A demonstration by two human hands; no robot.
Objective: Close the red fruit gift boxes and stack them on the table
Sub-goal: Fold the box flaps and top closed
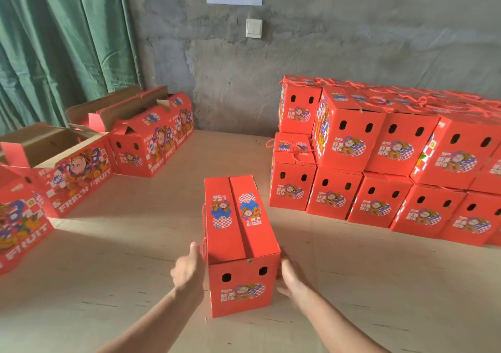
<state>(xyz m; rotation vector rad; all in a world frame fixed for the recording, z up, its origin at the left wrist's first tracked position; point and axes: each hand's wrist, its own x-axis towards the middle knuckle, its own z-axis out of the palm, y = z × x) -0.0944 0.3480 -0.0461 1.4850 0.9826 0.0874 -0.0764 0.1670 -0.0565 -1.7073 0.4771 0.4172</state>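
Closed box [241, 244] sits on bench [135, 285], flaps meeting along top seam. Your left hand [189, 268] presses flat on box's left side, right hand [291, 279] flat on its right side, neither curled round anything.

Risks:
- Palm-only squeeze may slip on lift (smooth card).
- Hard squeeze may bow walls and pop flaps.
- Rope handle [204, 233], loose at box's left, may snag your left hand.
- Stack [379, 162], right of and beyond box: careless set-down may shove top tier.
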